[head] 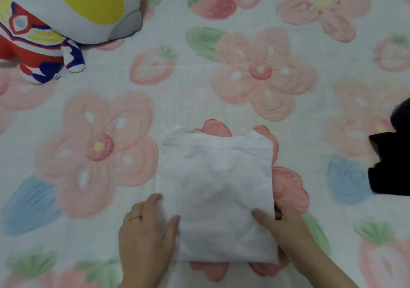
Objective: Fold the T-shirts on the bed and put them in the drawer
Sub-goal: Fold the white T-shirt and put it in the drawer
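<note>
A white T-shirt (217, 190) lies folded into a rectangle on the bed, near its front edge. My left hand (146, 227) holds the shirt's left edge, thumb on top and fingers along the side. My right hand (286, 225) holds the right edge, thumb lying on the cloth and fingers tucked under the side. A dark T-shirt (390, 161) lies bunched at the right edge of the view, partly cut off.
The bed sheet (255, 83) has pink flowers, strawberries and green leaves printed on it. A plush toy (44, 50) in red, blue and white with a grey-and-yellow head sits at the far left. No drawer is in view.
</note>
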